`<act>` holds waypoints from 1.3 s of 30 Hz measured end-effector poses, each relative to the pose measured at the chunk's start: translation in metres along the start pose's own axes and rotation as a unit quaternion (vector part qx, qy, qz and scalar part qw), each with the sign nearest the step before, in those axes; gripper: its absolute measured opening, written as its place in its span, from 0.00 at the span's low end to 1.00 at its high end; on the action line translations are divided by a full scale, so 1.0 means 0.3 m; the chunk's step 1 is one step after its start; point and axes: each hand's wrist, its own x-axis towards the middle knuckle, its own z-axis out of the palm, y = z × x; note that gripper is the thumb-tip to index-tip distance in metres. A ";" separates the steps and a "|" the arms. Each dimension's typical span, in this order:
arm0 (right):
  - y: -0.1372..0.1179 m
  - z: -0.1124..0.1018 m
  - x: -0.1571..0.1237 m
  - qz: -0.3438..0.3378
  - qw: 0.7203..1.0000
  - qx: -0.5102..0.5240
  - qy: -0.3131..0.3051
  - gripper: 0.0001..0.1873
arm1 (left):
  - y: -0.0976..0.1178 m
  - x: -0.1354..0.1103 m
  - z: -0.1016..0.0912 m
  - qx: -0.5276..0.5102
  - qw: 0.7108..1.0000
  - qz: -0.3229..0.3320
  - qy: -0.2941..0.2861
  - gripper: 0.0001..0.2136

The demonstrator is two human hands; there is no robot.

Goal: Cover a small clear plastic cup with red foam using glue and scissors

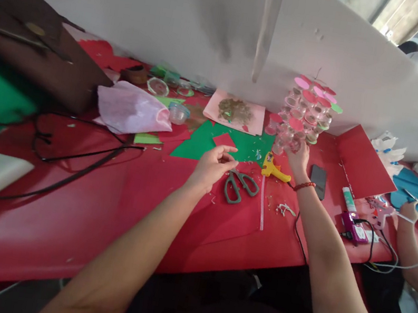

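Forearms (128, 255) stretched far over the table (66, 196). Left hand (213, 165) half curled, empty as far as seen, with scissors (241, 186) just right of its fingertips, blades toward them, handles nearer. Right hand (299, 158) farther right, closed on the foot of the cup tower (304, 113); glue gun (273, 168) between the hands.

A glossy, smooth red sheet (62, 217) is seen catching the light. Far right, the tower of cups (303, 119) is shown in clear, shiny plastic. Matt grey-green plastic handles are seen on the scissors (241, 186). Far left, smooth brown leather-like material is made out on the bag (31, 41).
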 end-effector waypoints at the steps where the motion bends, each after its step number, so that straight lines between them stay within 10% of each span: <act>1: -0.008 -0.016 -0.029 0.037 0.999 0.000 0.023 0.28 | 0.000 0.000 -0.001 0.011 1.000 0.005 0.003 0.15; 6: -0.046 -0.114 -0.176 0.081 0.996 0.018 -0.037 0.08 | -0.007 0.005 -0.003 0.017 1.000 0.015 0.005 0.15; 19: -0.062 -0.117 -0.322 -0.024 0.988 -0.081 -0.131 0.20 | -0.044 0.082 -0.041 -0.009 0.979 0.099 0.179 0.04; 25: -0.082 -0.105 -0.363 -0.027 0.986 -0.120 -0.109 0.24 | -0.032 0.110 -0.080 -0.012 0.962 0.117 0.244 0.14; 34: -0.355 -0.066 -0.515 -0.151 0.964 0.012 -0.220 0.17 | -0.048 0.159 -0.137 0.010 0.958 0.090 0.271 0.03; 39: -0.427 -0.029 -0.537 -0.130 0.956 -0.040 -0.259 0.20 | -0.086 0.199 -0.174 0.055 0.947 0.087 0.304 0.16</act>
